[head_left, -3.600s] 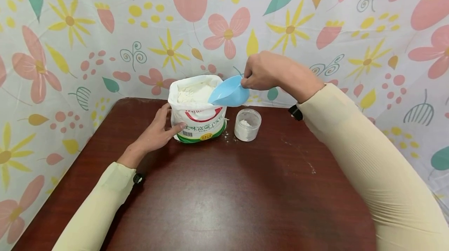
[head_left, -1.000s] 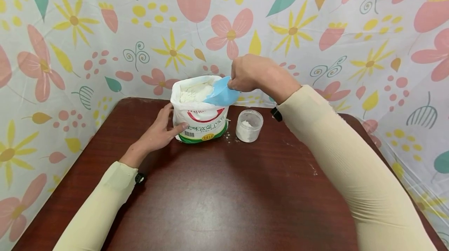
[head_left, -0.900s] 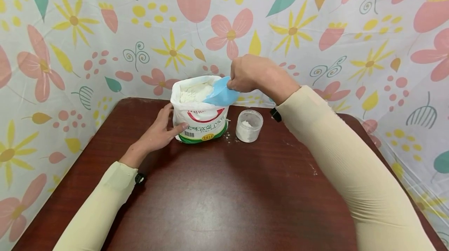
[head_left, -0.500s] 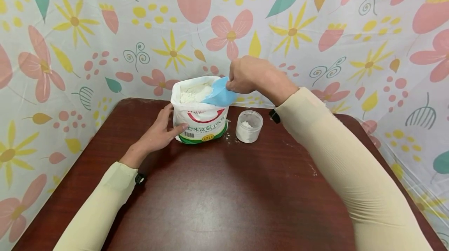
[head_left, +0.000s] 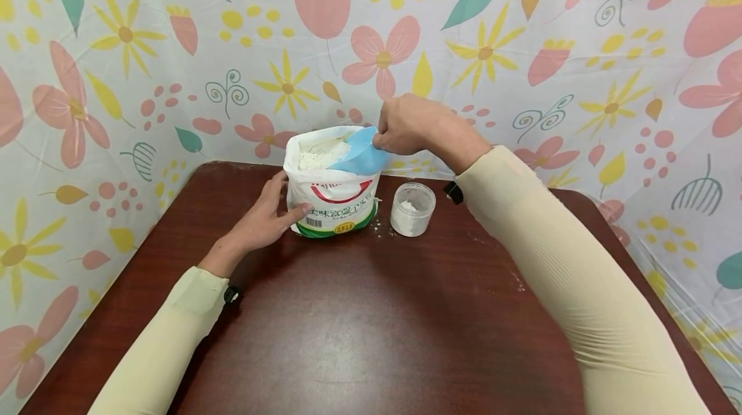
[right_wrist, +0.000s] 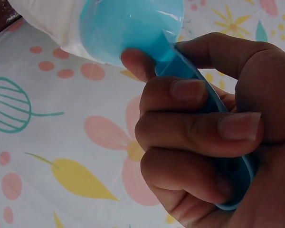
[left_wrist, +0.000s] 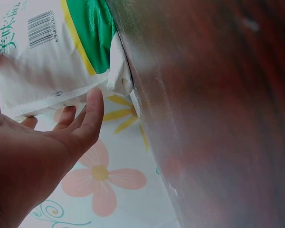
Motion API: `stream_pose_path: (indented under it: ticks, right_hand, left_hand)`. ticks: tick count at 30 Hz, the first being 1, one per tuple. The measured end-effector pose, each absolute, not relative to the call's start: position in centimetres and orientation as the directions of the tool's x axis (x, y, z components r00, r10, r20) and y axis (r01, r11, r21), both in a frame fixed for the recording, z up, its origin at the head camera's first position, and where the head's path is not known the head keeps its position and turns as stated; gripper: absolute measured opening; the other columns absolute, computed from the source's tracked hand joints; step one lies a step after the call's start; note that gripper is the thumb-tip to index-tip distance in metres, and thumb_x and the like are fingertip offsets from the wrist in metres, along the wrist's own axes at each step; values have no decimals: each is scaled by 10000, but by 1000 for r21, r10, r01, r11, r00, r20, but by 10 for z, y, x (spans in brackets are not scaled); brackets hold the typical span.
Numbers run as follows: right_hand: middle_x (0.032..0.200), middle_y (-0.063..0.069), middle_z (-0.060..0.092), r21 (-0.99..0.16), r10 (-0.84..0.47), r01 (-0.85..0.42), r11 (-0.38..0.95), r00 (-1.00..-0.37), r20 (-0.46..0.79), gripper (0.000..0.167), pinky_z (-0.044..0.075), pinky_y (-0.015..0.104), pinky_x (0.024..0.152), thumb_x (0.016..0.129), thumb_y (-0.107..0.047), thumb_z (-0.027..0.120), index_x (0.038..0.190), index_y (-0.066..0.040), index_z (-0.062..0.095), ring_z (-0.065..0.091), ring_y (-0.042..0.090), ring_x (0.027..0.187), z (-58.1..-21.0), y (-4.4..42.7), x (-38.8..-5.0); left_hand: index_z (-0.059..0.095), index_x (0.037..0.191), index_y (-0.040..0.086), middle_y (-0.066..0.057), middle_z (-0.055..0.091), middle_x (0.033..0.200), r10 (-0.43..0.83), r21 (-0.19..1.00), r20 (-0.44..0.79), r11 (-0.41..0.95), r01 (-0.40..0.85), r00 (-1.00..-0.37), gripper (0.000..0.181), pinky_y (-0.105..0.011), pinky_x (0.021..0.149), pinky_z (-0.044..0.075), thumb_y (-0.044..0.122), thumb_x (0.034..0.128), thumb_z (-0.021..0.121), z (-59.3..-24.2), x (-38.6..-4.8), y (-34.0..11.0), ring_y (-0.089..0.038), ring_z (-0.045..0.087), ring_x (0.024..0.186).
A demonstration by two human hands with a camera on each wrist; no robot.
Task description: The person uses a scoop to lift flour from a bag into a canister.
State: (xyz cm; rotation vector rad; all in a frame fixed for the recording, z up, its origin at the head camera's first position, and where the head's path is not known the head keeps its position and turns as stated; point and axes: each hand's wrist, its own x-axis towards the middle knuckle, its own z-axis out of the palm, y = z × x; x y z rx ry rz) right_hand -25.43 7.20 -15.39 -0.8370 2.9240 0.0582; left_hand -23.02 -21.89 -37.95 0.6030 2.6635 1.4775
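Observation:
A white and green bag of flour (head_left: 332,209) stands open-topped near the table's back edge, white flour (head_left: 321,153) showing inside. My left hand (head_left: 257,221) holds the bag's left side, thumb on the front and fingers round the side; the left wrist view shows the fingers (left_wrist: 92,114) against its edge. In my right hand (head_left: 408,125) is the handle of a light blue scoop (head_left: 365,156), with the fingers curled round it in the right wrist view. The scoop tilts down to the left over the bag's right rim, its front end in the flour.
A clear round jar (head_left: 412,210) without a lid, partly filled with white powder, stands to the right of the bag. Spilled flour (head_left: 378,225) dots the dark wooden table (head_left: 348,325). A flower-printed cloth (head_left: 382,35) hangs just behind.
Since the earliest frame, my right hand has moved left and the scoop has gone further into the bag. Over the last second it has barely shifted. The left hand stays on the bag.

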Motion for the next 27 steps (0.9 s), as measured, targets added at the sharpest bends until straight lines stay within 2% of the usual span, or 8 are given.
stream_pose_path:
  ticks: [10, 27]
  right_hand:
    - [540, -68, 233, -20, -537, -538, 843, -837, -102, 447, 209, 247, 537, 900, -119, 528, 494, -191, 353, 193, 90, 538, -157, 73, -258]
    - [531, -70, 276, -56, -470, -466, 883, -876, -112, 472, 278, 266, 562, 958, -181, 539, 497, -191, 435, 276, 105, 540, -162, 67, -263]
  left_hand:
    - [104, 1678, 295, -113, 281, 1582, 348, 823, 146, 476, 309, -926, 892, -568, 1079, 490, 424, 1030, 704, -379, -229, -220, -319, 381, 1433]
    - [103, 1677, 319, -113, 266, 1598, 350, 824, 145, 474, 309, -925, 886, -578, 1081, 479, 441, 1031, 696, -379, -230, -220, -313, 381, 1435]
